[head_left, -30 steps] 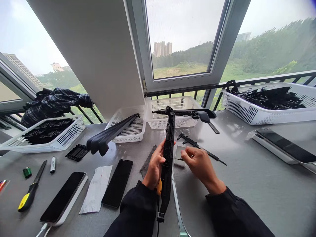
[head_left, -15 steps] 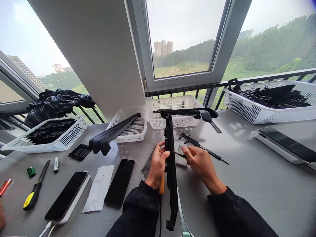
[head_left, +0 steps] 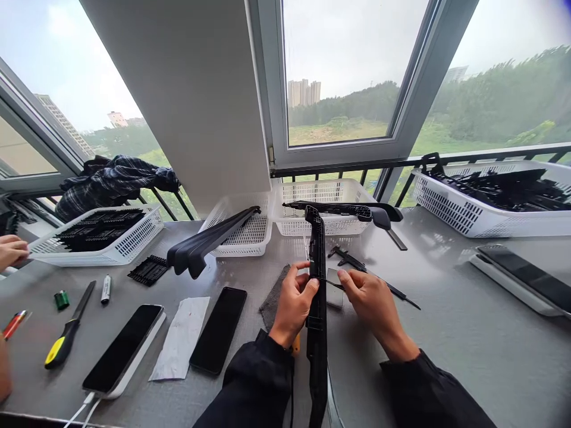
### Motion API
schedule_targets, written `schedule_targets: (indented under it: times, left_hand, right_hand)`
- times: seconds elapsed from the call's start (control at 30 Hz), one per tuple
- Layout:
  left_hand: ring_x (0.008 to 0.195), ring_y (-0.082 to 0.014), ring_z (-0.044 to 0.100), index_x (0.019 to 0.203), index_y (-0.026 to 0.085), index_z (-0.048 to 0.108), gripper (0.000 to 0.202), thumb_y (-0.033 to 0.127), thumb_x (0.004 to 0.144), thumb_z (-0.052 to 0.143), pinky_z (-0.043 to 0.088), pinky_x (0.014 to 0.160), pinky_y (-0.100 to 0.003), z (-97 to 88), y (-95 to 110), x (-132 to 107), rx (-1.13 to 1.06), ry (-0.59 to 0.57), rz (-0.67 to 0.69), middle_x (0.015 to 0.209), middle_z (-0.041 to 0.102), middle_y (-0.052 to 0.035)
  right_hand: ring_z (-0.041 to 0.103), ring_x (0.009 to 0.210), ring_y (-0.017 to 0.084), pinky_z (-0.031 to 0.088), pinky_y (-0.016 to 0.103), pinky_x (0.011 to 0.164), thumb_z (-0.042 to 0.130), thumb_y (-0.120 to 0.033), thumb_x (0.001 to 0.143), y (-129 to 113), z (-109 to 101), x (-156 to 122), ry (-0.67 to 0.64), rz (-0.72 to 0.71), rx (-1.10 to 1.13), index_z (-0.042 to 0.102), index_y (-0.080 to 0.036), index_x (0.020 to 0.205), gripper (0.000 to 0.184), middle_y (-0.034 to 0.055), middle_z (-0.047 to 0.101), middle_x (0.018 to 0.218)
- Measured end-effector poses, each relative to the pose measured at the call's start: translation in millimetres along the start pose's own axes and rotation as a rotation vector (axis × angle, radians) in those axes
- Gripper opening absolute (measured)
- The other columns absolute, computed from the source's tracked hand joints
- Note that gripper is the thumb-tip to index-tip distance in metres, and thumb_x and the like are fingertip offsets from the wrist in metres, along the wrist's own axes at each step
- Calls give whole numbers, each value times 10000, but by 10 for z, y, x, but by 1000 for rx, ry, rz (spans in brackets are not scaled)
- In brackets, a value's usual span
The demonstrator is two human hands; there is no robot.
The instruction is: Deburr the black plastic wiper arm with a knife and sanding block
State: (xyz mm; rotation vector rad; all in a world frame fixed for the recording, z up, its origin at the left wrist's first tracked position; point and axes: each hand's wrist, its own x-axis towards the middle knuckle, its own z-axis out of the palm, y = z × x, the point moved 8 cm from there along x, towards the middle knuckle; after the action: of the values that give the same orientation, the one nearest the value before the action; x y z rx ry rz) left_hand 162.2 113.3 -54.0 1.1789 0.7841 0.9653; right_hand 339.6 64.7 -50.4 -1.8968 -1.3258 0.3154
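Observation:
My left hand (head_left: 291,304) is closed around a long black plastic trim piece (head_left: 317,351), which stands lengthwise before me and runs out of view at the bottom. Between the thumb and fingers of my right hand (head_left: 372,306) is a thin dark strip (head_left: 331,283), its far end meeting the trim piece beside my left thumb. Whether that strip is a tool or a loose part I cannot tell. Behind my hands lie a caliper (head_left: 357,264) and a small grey block (head_left: 334,291). An orange handle (head_left: 295,345) shows partly under my left wrist.
White baskets (head_left: 243,246) line the window side, with black trim pieces (head_left: 203,241) across two of them. At left are a black phone (head_left: 218,330), a charging phone (head_left: 125,348), paper (head_left: 181,339) and a file (head_left: 71,327). Another person's hand (head_left: 12,251) is by the left basket (head_left: 102,257).
The view has shifted slightly, and the trim piece's lower end has gone out of frame. Another person's hand has appeared at the left basket. My grips look the same.

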Motion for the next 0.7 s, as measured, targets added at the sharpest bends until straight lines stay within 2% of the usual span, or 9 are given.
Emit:
schedule_targets:
  times: [0.27,0.5,0.7]
  left_hand:
    - [585,-104,473,1224,198,590,445,414,889,788,388,538,-218,11,18,-5,-9,-7,5,740,611,45]
    - [602,-102,473,1210,203,605,381,362,911,780,384,558,-214,22,35,-25,43,-7,42,746,608,43]
    - [602,-97,460,1229,210,577,386,379,935,762,380,547,-208,49,46,-23,-8,-53,35,772,597,50]
  right_hand:
    - [415,525,161,262,304,545,386,-733,994,31,-4,12,-16,2,24,375,-257,579,631,-10,468,516]
    - [400,526,157,261,307,552,404,-707,1014,-38,5,0,-13,-78,11,359,-256,583,625,-15,454,514]
    - [404,533,156,254,297,552,382,-719,1017,12,-39,2,32,-23,1,351,-252,608,622,-18,439,522]
